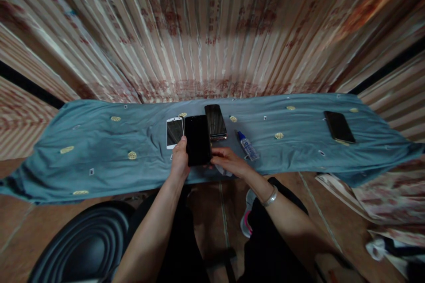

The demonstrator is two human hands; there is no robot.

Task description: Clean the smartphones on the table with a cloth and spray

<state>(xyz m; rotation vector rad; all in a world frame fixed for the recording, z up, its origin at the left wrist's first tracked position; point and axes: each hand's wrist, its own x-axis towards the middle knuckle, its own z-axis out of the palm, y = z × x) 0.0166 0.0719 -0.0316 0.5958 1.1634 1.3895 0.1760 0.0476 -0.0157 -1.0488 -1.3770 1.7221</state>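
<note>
The black phone [198,140] is held by both hands at the near edge of the cloth-covered table [96,137], screen facing up. The left hand [179,157] has a closed grip on its left side, thumb along the edge and fingers beneath. The right hand [230,160] is at the lower right corner with fingers bent and partly closed; whether this grip pinches the phone or only touches it cannot be told.

The hold appears chosen so that the left hand bears the weight and the screen stays exposed. The white phone [174,132], the dark phone [215,121] and the blue-capped bottle [248,147] lie near the hands, presumably for easy reach. Another phone [339,127] lies well apart to the right, perhaps to keep it separate.

The left fingers are hidden under the black phone, as is its back. Its screen is dark and shows no legible content. Layered edges suggest that the dark phone rests on something, but this is unconfirmed. A pale item [223,170] below the right hand is mostly covered and unidentified. The bottle's label is unreadable.
</note>
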